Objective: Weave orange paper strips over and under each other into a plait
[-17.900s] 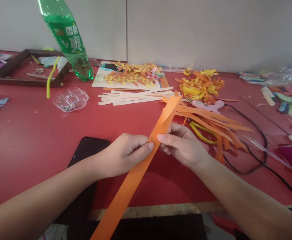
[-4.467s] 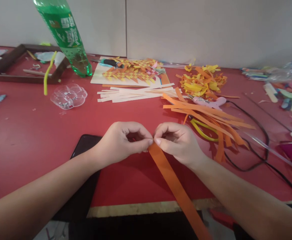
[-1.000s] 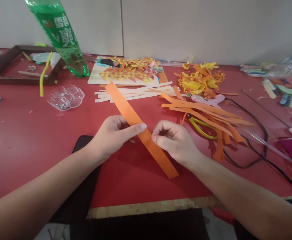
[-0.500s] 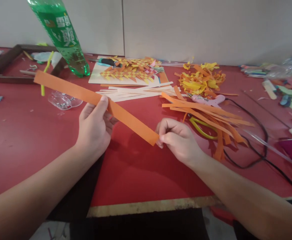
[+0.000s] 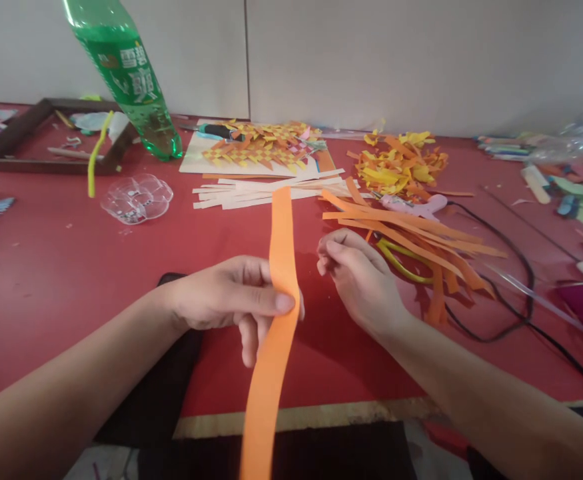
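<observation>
Between the thumb and fingers of my left hand (image 5: 231,293) an orange paper strip (image 5: 283,233) is pinched near its middle. The strip stands nearly upright in view, its lower end running past the table's front edge. To the right, my right hand (image 5: 358,280) is apart from the strip, fingers curled together and no object visible in them. Beside it lie several loose orange paper strips (image 5: 401,219), partly covering a yellow looped handle (image 5: 384,250). Pale paper strips (image 5: 241,187) lie behind the held strip's top end.
Woven orange-yellow paper pieces (image 5: 266,143) and a heap of paper scraps (image 5: 401,167) lie at the back. A pink glue gun (image 5: 418,205) trails a black cord. At left are a green bottle (image 5: 126,73), a dark frame (image 5: 36,163) and a clear dish (image 5: 138,199).
My right hand has let go of the strip's end. My left hand has moved right and down, turning the strip from a slant to nearly upright.
</observation>
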